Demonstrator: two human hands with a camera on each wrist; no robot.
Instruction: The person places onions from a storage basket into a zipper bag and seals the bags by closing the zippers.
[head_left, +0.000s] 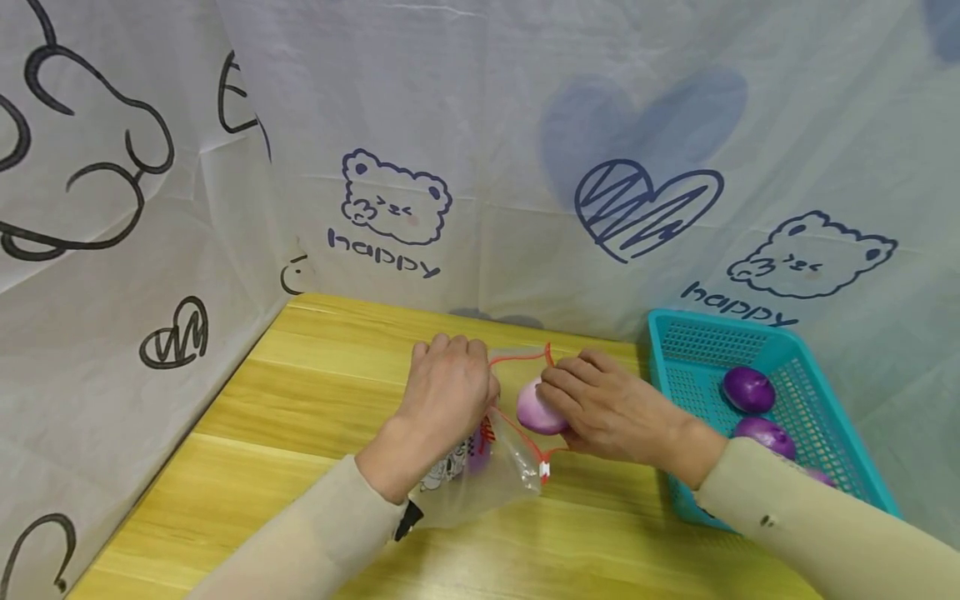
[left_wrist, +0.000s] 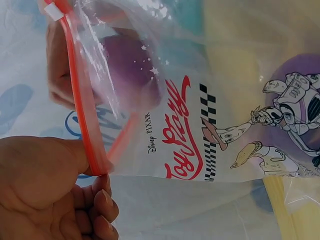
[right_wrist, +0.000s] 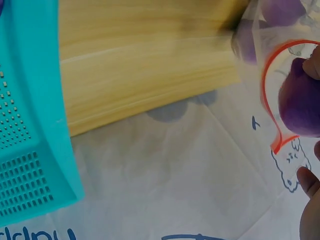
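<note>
A clear zip bag (head_left: 495, 493) with a red zip edge, a white slider and a printed cartoon design hangs with its mouth spread. My left hand (head_left: 450, 383) pinches the bag's edge between thumb and fingers at the red zip. A round purple onion (head_left: 538, 410), paler on one side, is gripped in the fingers of my right hand (head_left: 615, 408). It sits at the bag's mouth, framed by the red edge in the right wrist view. More purple onions (right_wrist: 282, 11) show through the plastic lower in the bag.
A turquoise plastic basket (head_left: 832, 396) stands at the right, under my right forearm, with several purple onions (head_left: 748, 389) inside. The wooden table (head_left: 277, 400) ends at a white printed cloth (head_left: 480, 250) behind and to the left.
</note>
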